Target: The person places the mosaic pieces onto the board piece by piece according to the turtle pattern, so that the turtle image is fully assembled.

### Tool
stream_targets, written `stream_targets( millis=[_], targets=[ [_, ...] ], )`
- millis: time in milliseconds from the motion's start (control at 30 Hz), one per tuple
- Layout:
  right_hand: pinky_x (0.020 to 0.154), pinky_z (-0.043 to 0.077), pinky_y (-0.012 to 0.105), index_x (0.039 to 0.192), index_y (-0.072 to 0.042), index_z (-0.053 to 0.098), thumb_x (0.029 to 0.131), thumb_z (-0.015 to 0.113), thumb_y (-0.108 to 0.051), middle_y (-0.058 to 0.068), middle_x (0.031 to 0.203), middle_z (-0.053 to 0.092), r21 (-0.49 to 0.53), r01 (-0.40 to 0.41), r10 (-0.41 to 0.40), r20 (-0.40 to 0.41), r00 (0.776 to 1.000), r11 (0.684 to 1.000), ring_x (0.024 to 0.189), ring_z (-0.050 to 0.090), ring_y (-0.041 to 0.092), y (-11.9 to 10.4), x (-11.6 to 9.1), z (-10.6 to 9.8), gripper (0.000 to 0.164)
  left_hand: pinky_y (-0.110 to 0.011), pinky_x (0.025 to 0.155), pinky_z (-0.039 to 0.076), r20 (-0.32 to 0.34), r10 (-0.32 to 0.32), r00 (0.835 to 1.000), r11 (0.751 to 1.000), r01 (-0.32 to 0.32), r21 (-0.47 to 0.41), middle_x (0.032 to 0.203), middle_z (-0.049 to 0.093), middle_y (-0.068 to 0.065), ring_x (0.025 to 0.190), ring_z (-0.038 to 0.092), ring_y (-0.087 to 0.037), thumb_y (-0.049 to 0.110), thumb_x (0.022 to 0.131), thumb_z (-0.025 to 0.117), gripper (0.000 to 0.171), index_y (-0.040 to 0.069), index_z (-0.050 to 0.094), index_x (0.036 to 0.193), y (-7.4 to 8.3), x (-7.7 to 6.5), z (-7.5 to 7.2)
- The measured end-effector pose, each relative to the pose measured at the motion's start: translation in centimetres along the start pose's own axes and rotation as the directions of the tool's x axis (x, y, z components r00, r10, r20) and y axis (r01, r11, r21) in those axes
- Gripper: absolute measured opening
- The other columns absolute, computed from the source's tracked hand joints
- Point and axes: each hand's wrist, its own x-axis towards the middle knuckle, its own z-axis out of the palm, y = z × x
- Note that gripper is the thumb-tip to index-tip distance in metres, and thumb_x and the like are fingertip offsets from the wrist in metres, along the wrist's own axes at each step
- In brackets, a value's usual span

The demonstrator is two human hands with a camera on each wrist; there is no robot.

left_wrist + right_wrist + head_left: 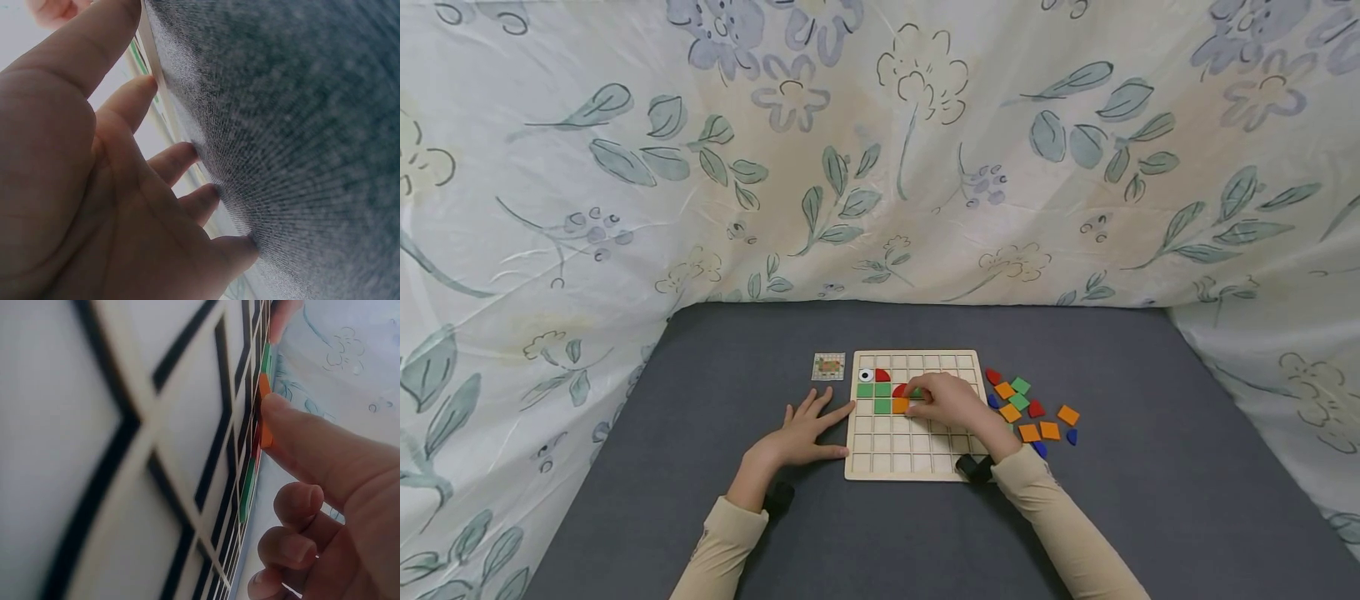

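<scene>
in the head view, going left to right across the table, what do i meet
Left hand → wooden grid board → loose coloured pieces. Left out for overlap: the picture card, just beyond that hand's fingers, and the right hand, over the board.

Smooth wooden grid board [880,465], matt woven table cloth [880,533], smooth orange tile [899,407], creased cloth-like backdrop [925,242]

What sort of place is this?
Perhaps a screened-off play or workspace: floral fabric hangs behind and beside a dark gray cloth-covered surface, where a wooden grid board lies beside loose colored tiles.
</scene>
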Motion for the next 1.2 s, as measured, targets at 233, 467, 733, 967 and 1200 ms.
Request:
stream_targets(
  millis=[233, 467, 733, 967, 1200],
  targets=[
    [0.048, 0.024, 0.022, 0.102, -0.021, 0.069, 0.079, 0.073, -0.034, -0.005, 0.055, 0.043, -0.009, 0.014, -0.014, -0.005, 1.0, 1.0, 0.048, 0.032, 0.007, 0.0, 0.2, 0.2, 0.027, -0.066, 0.106, 0.0, 0.0, 0.0, 1.0, 1.0, 0.0, -0.001, 0.155, 0.011, -0.015, 0.141, -0.003, -0.039, 0.048, 0.083, 0.064, 0.074, 0.029, 0.031, 0.146, 0.0, 0.0, 0.0],
    [0.048, 0.025, 0.022, 0.103, -0.021, 0.069, 0.079, 0.074, -0.032, -0.005, 0.057, 0.046, 0.002, -0.007, 0.007, -0.006, 1.0, 1.0, 0.049, 0.035, 0.008, 0.0, 0.0, 0.1, 0.027, -0.067, 0.105, 0.001, -0.004, 0.006, 1.0, 1.0, -0.006, 0.0, 0.155, 0.011, -0.015, 0.141, -0.002, -0.04, 0.047, 0.083, 0.064, 0.073, 0.029, 0.031, 0.146, 0.0, 0.0, -0.1],
    [0.048, 0.029, 0.023, 0.1, -0.022, 0.07, 0.078, 0.075, -0.029, -0.006, 0.059, 0.048, -0.011, -0.024, 0.024, -0.013, 1.0, 1.0, 0.051, 0.041, 0.009, 0.6, -0.3, 0.1, 0.024, -0.067, 0.106, 0.0, -0.002, -0.005, 1.0, 1.0, 0.005, -0.003, 0.155, 0.011, -0.014, 0.141, -0.002, -0.039, 0.047, 0.082, 0.065, 0.074, 0.029, 0.031, 0.146, 0.1, 0.0, 0.0],
    [0.049, 0.028, 0.023, 0.099, -0.023, 0.069, 0.08, 0.074, -0.028, -0.006, 0.06, 0.046, 0.0, -0.015, 0.015, -0.027, 1.0, 1.0, 0.052, 0.038, 0.009, 1.2, -1.0, -0.4, 0.021, -0.066, 0.106, 0.0, -0.001, -0.011, 1.0, 1.0, 0.011, 0.003, 0.155, 0.011, -0.014, 0.142, -0.003, -0.039, 0.048, 0.082, 0.065, 0.074, 0.03, 0.031, 0.146, 0.0, 0.0, 0.0],
    [0.047, 0.025, 0.022, 0.1, -0.023, 0.069, 0.081, 0.073, -0.029, -0.007, 0.059, 0.046, 0.003, -0.017, 0.017, -0.043, 0.999, 1.0, 0.049, 0.035, 0.007, 2.4, -2.2, -1.1, 0.021, -0.066, 0.106, -0.001, 0.006, -0.005, 1.0, 1.0, 0.005, 0.002, 0.155, 0.01, -0.013, 0.142, -0.004, -0.038, 0.049, 0.082, 0.064, 0.075, 0.03, 0.03, 0.146, 0.0, 0.0, 0.1]
  ],
)
